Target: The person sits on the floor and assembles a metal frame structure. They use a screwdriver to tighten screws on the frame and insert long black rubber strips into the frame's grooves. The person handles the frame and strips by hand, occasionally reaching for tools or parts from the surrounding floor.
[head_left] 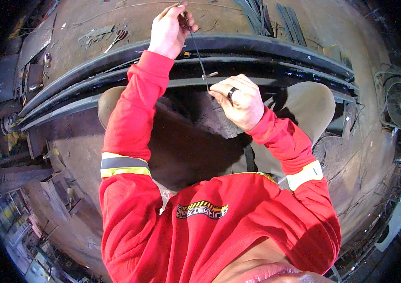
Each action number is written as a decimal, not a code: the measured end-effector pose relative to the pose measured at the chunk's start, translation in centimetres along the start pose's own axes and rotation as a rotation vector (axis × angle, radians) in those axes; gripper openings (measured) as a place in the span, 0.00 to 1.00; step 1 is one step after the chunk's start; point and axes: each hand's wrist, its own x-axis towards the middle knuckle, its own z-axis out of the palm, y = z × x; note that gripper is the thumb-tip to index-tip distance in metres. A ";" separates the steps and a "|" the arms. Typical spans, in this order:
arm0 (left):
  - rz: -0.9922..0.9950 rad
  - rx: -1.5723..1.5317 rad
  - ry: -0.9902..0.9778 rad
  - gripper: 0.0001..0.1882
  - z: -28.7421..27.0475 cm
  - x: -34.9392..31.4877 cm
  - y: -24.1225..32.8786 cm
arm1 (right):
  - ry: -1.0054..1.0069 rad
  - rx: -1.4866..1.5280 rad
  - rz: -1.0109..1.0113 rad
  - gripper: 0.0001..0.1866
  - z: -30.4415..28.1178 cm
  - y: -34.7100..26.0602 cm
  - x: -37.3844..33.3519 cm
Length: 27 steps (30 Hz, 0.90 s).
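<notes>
Dark thin rod [196,48] spans from left hand [169,31] to right hand [239,101].

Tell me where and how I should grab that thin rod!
I'd pinch the rod at its bare middle, coming from the right: it's thin, slanted and exposed there, between the left hand and the right hand, clear of the crosspiece.

1 thin, dark, nearly straight rod [197,51] slants from the frame's top centre down and slightly rightward. Near its lower end, 1 short, pale crosspiece [211,74] lies across it, tilted up toward the right.
</notes>
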 end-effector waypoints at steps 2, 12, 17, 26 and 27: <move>0.008 0.003 0.036 0.12 0.5 -0.4 -0.3 | -0.021 -0.031 -0.014 0.06 0.1 -0.2 -0.1; 0.139 0.008 0.180 0.07 2.0 -0.9 -1.6 | -0.159 0.266 0.365 0.05 -0.3 -1.7 0.0; 0.215 0.009 0.170 0.08 0.2 0.4 -0.1 | -0.148 0.189 0.146 0.05 0.8 -2.7 -1.8; 0.008 0.313 -0.157 0.13 3.3 -3.4 -1.0 | -0.061 -0.609 -0.138 0.35 -7.5 3.4 6.9; -0.049 0.339 -0.195 0.13 3.1 -3.5 -1.3 | -0.130 -0.704 -0.209 0.34 -7.7 4.2 8.3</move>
